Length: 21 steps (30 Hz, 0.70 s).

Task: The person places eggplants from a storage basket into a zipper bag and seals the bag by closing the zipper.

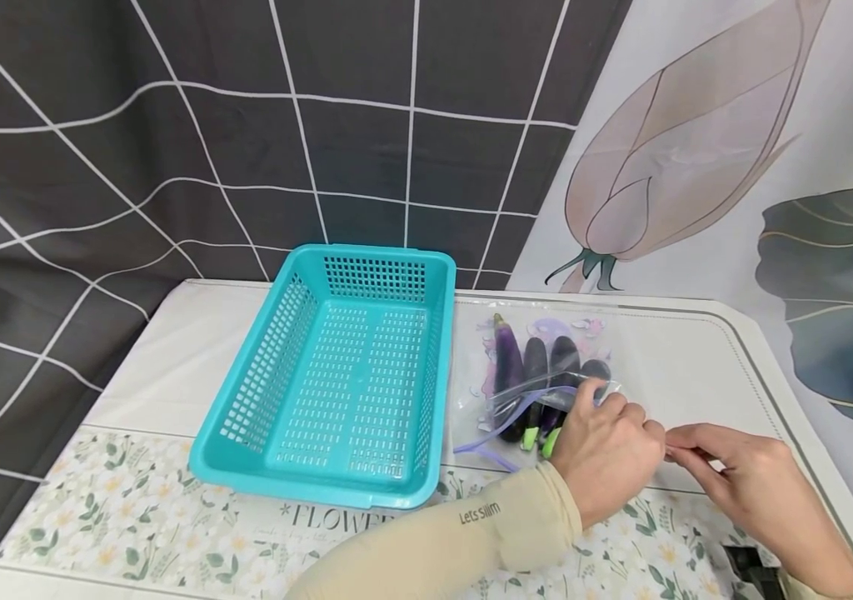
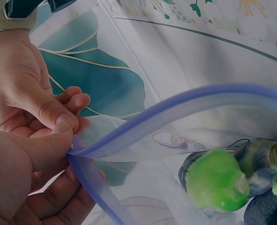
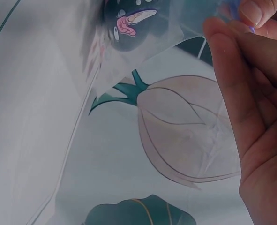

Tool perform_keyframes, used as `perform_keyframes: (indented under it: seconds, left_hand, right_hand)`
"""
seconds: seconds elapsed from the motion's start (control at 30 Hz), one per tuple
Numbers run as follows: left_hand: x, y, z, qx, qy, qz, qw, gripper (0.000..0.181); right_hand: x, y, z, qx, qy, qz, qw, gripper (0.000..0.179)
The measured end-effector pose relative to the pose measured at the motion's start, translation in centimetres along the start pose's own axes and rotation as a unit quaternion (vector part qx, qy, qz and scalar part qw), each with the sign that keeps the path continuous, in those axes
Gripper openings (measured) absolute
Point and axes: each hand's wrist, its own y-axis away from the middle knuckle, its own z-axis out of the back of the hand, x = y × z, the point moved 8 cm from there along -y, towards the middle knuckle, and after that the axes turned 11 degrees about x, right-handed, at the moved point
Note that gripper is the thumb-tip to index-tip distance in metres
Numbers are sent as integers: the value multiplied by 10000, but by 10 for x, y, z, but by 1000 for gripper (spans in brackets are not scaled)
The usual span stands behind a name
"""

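Note:
A clear zip bag (image 1: pixel 471 404) with printed pictures and a purple zip strip (image 2: pixel 213 93) lies on the table, its mouth parted towards me. Inside are several dark purple eggplants (image 1: pixel 507 358), their green ends (image 2: pixel 215 180) facing the opening. My left hand (image 1: pixel 610 458) pinches the right end of the zip between thumb and fingers. Thumb and index fingertips of my right hand (image 1: pixel 745 467) meet at that same corner and pinch it, right against the left hand's fingers. In the right wrist view, the right hand (image 3: pixel 258 93) holds the bag's edge near the left thumb (image 3: pixel 250 11).
A turquoise plastic basket (image 1: pixel 430 492) with nothing in it stands left of the bag. The white table has a floral cloth strip (image 1: pixel 164 517) along its front. A dark gridded curtain (image 1: pixel 351 50) and a flower-print curtain (image 1: pixel 696 125) hang behind.

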Motion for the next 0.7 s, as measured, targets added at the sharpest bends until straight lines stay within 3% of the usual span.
perform_keyframes:
  seconds: [0.27,0.7]
  left_hand:
    - [2,1,-4,206,121,-22,9997,15]
    - [7,2,-4,107,140,20,9998,11]
  right_hand:
    - [-2,0,-1,35,-42,-41,10000,46]
    - [-5,0,1,164,-61,-163,9997,49]
